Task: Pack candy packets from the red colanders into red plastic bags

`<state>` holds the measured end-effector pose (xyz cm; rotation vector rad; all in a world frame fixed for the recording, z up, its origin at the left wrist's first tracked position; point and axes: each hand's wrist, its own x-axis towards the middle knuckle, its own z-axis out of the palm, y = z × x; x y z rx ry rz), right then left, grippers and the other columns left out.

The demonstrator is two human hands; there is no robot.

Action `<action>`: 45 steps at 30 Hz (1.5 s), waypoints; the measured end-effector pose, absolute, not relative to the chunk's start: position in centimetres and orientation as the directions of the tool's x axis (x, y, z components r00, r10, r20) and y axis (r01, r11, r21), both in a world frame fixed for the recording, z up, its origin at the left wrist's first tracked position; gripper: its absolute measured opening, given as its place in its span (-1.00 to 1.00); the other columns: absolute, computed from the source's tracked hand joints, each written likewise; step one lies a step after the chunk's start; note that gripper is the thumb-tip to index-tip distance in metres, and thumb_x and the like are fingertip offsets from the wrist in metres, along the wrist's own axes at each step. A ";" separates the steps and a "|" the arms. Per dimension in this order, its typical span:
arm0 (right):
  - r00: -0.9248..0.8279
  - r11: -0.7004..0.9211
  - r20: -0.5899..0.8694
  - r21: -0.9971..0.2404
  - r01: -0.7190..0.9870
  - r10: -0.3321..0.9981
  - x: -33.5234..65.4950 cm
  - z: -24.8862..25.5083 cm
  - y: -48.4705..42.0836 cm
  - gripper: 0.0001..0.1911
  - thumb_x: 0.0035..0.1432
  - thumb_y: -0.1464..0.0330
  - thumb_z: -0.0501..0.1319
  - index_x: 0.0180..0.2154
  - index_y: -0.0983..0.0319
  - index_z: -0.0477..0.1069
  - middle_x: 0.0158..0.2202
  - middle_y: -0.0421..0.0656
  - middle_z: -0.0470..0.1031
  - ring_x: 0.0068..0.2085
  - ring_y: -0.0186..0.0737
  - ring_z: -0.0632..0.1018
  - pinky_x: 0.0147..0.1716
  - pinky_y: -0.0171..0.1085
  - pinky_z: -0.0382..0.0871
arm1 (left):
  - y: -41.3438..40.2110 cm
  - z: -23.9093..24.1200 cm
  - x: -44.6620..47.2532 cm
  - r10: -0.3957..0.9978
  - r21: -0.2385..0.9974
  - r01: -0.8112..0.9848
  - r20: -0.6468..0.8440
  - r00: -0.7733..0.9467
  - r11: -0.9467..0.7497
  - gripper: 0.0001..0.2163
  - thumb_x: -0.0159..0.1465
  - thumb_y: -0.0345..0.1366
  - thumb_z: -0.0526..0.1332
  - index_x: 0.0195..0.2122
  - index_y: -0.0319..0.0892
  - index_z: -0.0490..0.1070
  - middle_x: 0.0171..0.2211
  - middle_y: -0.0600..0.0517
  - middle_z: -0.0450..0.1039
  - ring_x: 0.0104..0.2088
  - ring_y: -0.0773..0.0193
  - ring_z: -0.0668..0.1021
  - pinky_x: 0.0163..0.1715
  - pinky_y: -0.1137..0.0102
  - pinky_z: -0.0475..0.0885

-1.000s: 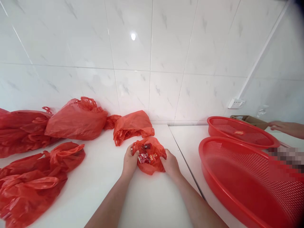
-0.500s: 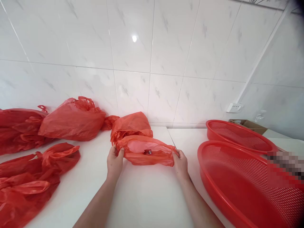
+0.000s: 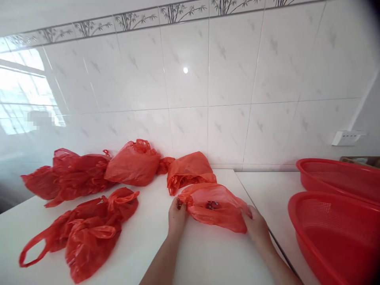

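Both hands are pulling the red plastic bag (image 3: 215, 208) wider than a second ago: left hand (image 3: 177, 215) pinching one edge, right hand (image 3: 257, 227) gripping the other, wrapped sweets (image 3: 212, 205) now bunching mid-bag on the white counter (image 3: 208, 261).

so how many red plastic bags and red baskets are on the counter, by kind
Red plastic bags: 6, one held between the left hand and right hand, five lying about
Red perforated plastic baskets: 2
Total: 8
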<state>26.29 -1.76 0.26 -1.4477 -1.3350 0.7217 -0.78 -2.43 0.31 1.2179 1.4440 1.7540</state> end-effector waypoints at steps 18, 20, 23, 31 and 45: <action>0.203 0.087 0.173 -0.923 0.375 0.964 26.1 0.7 -1.8 -0.73 -0.03 0.15 0.09 -0.41 0.20 0.40 -0.47 -0.20 0.47 -0.44 -0.20 0.42 -0.48 -0.32 0.20 | -2.7 0.5 -1.0 0.881 0.962 0.140 0.271 -0.388 -0.235 -0.85 0.18 -0.27 0.13 -0.27 -0.19 0.39 -0.33 0.01 0.47 -0.32 0.23 0.48 -0.28 0.38 0.36; 0.198 0.075 0.159 -0.923 0.376 0.967 26.0 0.7 -1.9 -0.71 -0.03 0.15 0.09 -0.39 0.20 0.41 -0.45 -0.19 0.48 -0.43 -0.20 0.42 -0.48 -0.32 0.21 | -2.6 0.3 -1.0 0.884 0.963 0.123 0.270 -0.381 -0.241 -0.84 0.17 -0.28 0.13 -0.24 -0.19 0.39 -0.30 0.00 0.49 -0.30 0.22 0.49 -0.27 0.38 0.37; 0.204 0.058 0.144 -0.925 0.375 0.968 26.0 0.8 -2.0 -0.72 -0.03 0.15 0.10 -0.39 0.20 0.42 -0.45 -0.19 0.48 -0.43 -0.20 0.42 -0.48 -0.32 0.20 | -2.4 -0.1 -1.1 0.888 0.967 0.105 0.255 -0.383 -0.232 -0.84 0.18 -0.27 0.13 -0.24 -0.18 0.40 -0.30 0.00 0.50 -0.31 0.22 0.50 -0.29 0.38 0.37; 0.201 0.077 0.172 -0.908 0.411 0.964 26.0 1.0 -2.1 -0.75 -0.03 0.15 0.08 -0.47 0.19 0.36 -0.52 -0.22 0.42 -0.45 -0.21 0.39 -0.49 -0.32 0.19 | -2.6 0.3 -1.0 0.887 0.966 0.112 0.258 -0.383 -0.232 -0.85 0.16 -0.26 0.15 -0.27 -0.16 0.41 -0.33 0.02 0.50 -0.32 0.24 0.50 -0.29 0.38 0.37; 0.191 0.050 0.136 -0.916 0.399 0.972 26.0 1.2 -2.3 -0.75 -0.03 0.16 0.10 -0.45 0.19 0.38 -0.49 -0.21 0.44 -0.44 -0.22 0.39 -0.50 -0.33 0.18 | -3.0 0.7 -0.7 0.897 0.974 0.085 0.228 -0.380 -0.212 -0.85 0.18 -0.25 0.15 -0.26 -0.15 0.41 -0.29 0.01 0.51 -0.31 0.23 0.51 -0.30 0.38 0.38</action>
